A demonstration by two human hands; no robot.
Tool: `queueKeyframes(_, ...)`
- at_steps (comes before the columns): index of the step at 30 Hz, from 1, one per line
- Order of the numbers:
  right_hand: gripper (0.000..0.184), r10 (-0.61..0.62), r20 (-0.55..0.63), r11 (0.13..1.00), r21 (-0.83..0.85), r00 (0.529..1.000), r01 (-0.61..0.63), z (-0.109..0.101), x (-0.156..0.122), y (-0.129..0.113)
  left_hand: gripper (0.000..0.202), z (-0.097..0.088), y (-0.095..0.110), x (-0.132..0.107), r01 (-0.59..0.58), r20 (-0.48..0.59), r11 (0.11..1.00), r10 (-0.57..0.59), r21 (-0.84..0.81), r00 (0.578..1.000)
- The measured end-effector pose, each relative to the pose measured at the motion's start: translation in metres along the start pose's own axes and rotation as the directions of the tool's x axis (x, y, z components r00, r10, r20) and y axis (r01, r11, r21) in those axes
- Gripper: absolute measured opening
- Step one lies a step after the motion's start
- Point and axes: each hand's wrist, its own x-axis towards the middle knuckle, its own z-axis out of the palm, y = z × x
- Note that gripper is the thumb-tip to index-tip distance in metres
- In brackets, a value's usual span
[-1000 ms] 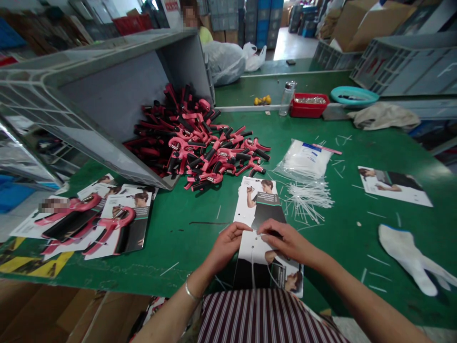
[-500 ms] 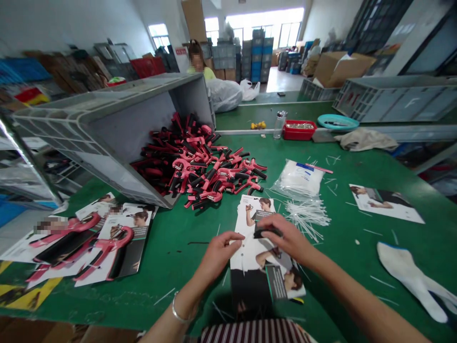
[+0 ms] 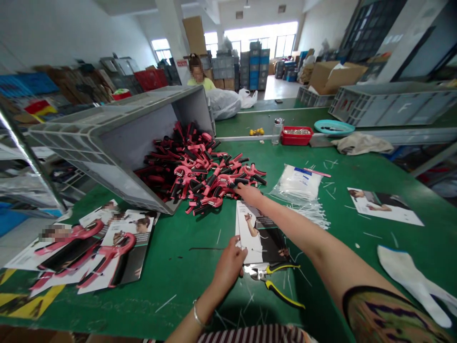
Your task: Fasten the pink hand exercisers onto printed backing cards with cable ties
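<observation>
My right hand (image 3: 248,194) stretches forward with its fingers apart, touching the near edge of a heap of pink-and-black hand grip exercisers (image 3: 200,178). My left hand (image 3: 230,264) grasps the lower left corner of a printed card (image 3: 250,233), which lies on the green work table (image 3: 185,290). Yellow-handled pliers (image 3: 271,281) lie just below the card, to the right of my left hand. Finished card-mounted grip exercisers (image 3: 107,247) lie at the left, beyond my left hand's reach.
A tipped grey crate (image 3: 117,143) spills the heap. Loose white cable ties (image 3: 310,214) and a bag of ties (image 3: 298,183) lie right, with a white glove (image 3: 410,281) and card (image 3: 383,213). A co-worker (image 3: 198,76) sits beyond.
My right hand has left the card and reached forward to the heap. The card has shifted and looks shorter, and the pliers now show below it. The view has tilted upward.
</observation>
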Motion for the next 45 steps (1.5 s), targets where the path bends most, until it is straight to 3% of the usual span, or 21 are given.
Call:
queueKeyframes(5, 0.029, -0.036, 0.011, 0.996, -0.08, 0.999, 0.037, -0.001, -0.006, 0.005, 0.06, -0.008, 0.004, 0.004, 0.009, 0.057, 0.998, -0.013, 0.068, 0.998)
queueKeyframes(9, 0.02, -0.04, -0.011, 0.996, -0.083, 0.999, 0.039, -0.012, -0.022, 0.021, 0.07, -0.037, 0.017, 0.002, -0.055, 0.159, 0.974, 0.021, 0.218, 0.987)
queueKeyframes(11, 0.019, 0.004, -0.069, 0.997, -0.081, 0.998, -0.009, -0.023, -0.036, 0.036, 0.066, -0.057, 0.026, 0.0, -0.097, 0.169, 0.969, 0.059, 0.227, 0.984)
queueKeyframes(14, 0.026, 0.15, -0.235, 0.985, -0.052, 0.96, -0.166, -0.038, -0.065, 0.059, 0.057, -0.077, 0.037, 0.004, -0.101, 0.076, 0.991, 0.095, 0.083, 0.993)
queueKeyframes(17, 0.02, 0.327, -0.503, 0.945, 0.156, 0.8, -0.288, -0.046, -0.087, 0.079, 0.052, -0.073, 0.046, 0.018, -0.121, 0.011, 0.992, 0.121, 0.027, 0.993)
queueKeyframes(19, 0.012, 0.415, -0.607, 0.909, 0.311, 0.678, -0.278, -0.048, -0.093, 0.089, 0.045, -0.059, 0.05, 0.032, -0.199, -0.001, 0.968, 0.201, 0.156, 0.98)
queueKeyframes(21, 0.013, 0.506, -0.639, 0.856, 0.452, 0.579, -0.25, -0.051, -0.095, 0.099, 0.04, -0.042, 0.052, 0.045, -0.284, -0.01, 0.898, 0.304, 0.335, 0.952)
queueKeyframes(23, 0.02, 0.632, -0.629, 0.752, 0.64, 0.453, -0.16, -0.053, -0.1, 0.106, 0.041, -0.029, 0.049, 0.055, -0.342, 0.015, 0.822, 0.377, 0.456, 0.926)
queueKeyframes(26, 0.03, 0.807, -0.512, 0.495, 0.858, 0.293, 0.135, -0.04, -0.128, 0.101, 0.056, -0.021, 0.034, 0.058, -0.364, 0.122, 0.813, 0.347, 0.455, 0.93)
queueKeyframes(29, 0.037, 0.926, -0.307, 0.23, 0.92, 0.221, 0.318, 0.001, -0.175, 0.069, 0.068, -0.019, 0.014, 0.043, -0.304, 0.191, 0.887, 0.25, 0.348, 0.949)
queueKeyframes(31, 0.037, 0.959, -0.188, 0.118, 0.944, 0.21, 0.308, 0.035, -0.201, 0.037, 0.073, -0.014, 0.002, 0.025, -0.27, 0.196, 0.92, 0.22, 0.284, 0.956)
queueKeyframes(33, 0.035, 0.967, -0.156, 0.101, 0.959, 0.199, 0.263, 0.064, -0.209, 0.007, 0.081, -0.003, -0.008, 0.008, -0.244, 0.189, 0.941, 0.202, 0.236, 0.961)
queueKeyframes(36, 0.034, 0.952, -0.154, 0.082, 0.962, 0.266, 0.261, 0.078, -0.188, -0.016, 0.087, 0.016, -0.018, -0.007, -0.196, 0.077, 0.958, 0.183, 0.21, 0.98)
queueKeyframes(38, 0.035, 0.937, -0.157, 0.075, 0.963, 0.313, 0.26, 0.068, -0.165, -0.014, 0.083, 0.024, -0.022, -0.009, -0.183, -0.026, 0.961, 0.193, 0.209, 0.981)
queueKeyframes(40, 0.037, 0.923, -0.203, 0.122, 0.96, 0.327, 0.251, 0.049, -0.148, -0.004, 0.081, 0.021, -0.021, -0.006, -0.182, -0.073, 0.964, 0.199, 0.195, 0.977)
queueKeyframes(43, 0.037, 0.883, -0.323, 0.223, 0.927, 0.341, 0.301, 0.017, -0.143, 0.003, 0.072, 0.001, -0.005, 0.0, -0.224, -0.145, 0.954, 0.255, 0.198, 0.956)
queueKeyframes(45, 0.034, 0.85, -0.344, 0.208, 0.915, 0.398, 0.345, 0.003, -0.153, -0.007, 0.056, -0.014, 0.013, 0.004, -0.302, -0.202, 0.933, 0.34, 0.195, 0.918)
